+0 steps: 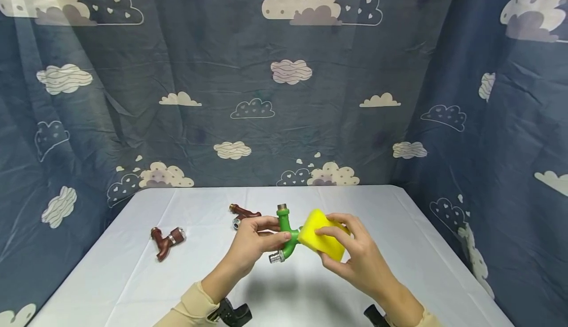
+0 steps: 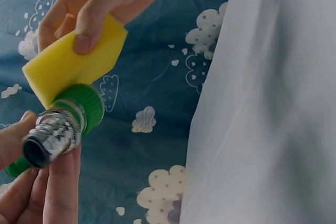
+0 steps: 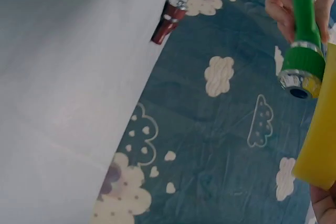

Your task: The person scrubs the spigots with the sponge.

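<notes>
My left hand (image 1: 254, 244) grips a green tap (image 1: 284, 222) above the table, its threaded inlet pointing up and its silver nozzle low on the left. My right hand (image 1: 358, 250) pinches a yellow sponge (image 1: 311, 239) between thumb and fingers. One end of the sponge meets the tap's right side in the head view. In the left wrist view the sponge (image 2: 79, 64) lies against the green collar (image 2: 86, 106) behind the silver end. From the right wrist, the tap (image 3: 304, 24) appears beside the sponge's edge, with part of the right hand out of frame.
A brown tap (image 1: 166, 242) lies on the white-covered table (image 1: 111, 277) at the left. Another brown tap (image 1: 241, 212) lies farther back, partly hidden behind my left hand. Dark blue cloud-patterned cloth (image 1: 208, 70) hangs behind the table and along its sides.
</notes>
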A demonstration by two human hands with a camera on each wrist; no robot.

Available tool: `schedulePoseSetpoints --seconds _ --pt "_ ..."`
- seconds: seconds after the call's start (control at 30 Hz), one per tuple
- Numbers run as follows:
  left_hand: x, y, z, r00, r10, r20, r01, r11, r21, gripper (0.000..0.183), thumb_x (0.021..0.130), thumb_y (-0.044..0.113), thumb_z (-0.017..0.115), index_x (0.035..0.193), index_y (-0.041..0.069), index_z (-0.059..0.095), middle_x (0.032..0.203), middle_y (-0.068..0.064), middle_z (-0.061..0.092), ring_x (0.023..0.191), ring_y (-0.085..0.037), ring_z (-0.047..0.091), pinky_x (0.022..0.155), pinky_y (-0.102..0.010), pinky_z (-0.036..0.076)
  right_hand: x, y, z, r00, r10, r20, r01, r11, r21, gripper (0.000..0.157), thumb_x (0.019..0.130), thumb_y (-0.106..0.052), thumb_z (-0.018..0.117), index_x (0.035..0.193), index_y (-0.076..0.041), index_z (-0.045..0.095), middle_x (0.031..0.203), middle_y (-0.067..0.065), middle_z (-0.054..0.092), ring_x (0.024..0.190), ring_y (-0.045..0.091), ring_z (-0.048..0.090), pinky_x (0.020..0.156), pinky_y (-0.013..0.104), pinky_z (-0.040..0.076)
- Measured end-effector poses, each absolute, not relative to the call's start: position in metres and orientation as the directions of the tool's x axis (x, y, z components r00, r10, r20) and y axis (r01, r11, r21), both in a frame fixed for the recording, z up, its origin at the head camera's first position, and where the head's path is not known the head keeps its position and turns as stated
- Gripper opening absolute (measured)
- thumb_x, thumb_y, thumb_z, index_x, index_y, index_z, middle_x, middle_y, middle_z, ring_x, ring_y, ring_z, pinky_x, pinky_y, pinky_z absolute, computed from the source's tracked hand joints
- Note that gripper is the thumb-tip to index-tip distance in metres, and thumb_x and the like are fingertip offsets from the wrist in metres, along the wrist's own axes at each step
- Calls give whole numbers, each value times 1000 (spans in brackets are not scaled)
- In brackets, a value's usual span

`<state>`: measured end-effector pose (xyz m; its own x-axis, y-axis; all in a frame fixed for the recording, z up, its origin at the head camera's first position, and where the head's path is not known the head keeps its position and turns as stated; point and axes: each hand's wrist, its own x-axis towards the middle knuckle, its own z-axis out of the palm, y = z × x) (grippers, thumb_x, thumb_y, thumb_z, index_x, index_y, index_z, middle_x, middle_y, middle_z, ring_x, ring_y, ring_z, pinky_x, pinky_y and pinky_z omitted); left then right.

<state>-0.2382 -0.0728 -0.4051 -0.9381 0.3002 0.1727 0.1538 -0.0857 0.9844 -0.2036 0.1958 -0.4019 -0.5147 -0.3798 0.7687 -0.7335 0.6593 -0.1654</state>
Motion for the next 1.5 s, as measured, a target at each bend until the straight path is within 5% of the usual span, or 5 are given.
schedulePoseSetpoints --seconds 0.37,0.63,0.97,1.5 --pt "-276 -44 -424 -977 193 91 71 -110 991 37 89 6 87 120 -8 74 101 -16 83 81 -14 80 78 -33 70 -204 218 -414 -550 -326 769 -690 696 -199 55 68 -7 95 117 -25 75 135 5 64 114 22 63 88 31 66" --pt "-300 -11 -449 -980 194 50 62 53 997 28 84 5 91 105 -4 74 95 -17 83 66 -10 75 64 -28 68 -208 234 -416 -549 -267 792 -688 682 -248 56 69 -3 93 118 -22 75 133 8 64 114 27 64 102 -2 42" --pt "-320 15 -469 -989 146 0 24 165 986 25 81 8 94 100 2 80 90 -11 84 64 -7 73 62 -24 66 -212 251 -415 -549 -185 815 -663 689 -291 53 71 2 91 119 -15 75 133 14 64 116 29 62 106 -3 37" --pt "-330 29 -475 -989 133 -64 -28 256 966 20 84 9 92 98 0 80 91 -9 78 66 -8 75 65 -22 67 -217 265 -414 -558 -75 826 -625 694 -359 61 82 6 83 138 -16 70 139 19 59 123 -4 47 103 -2 35"
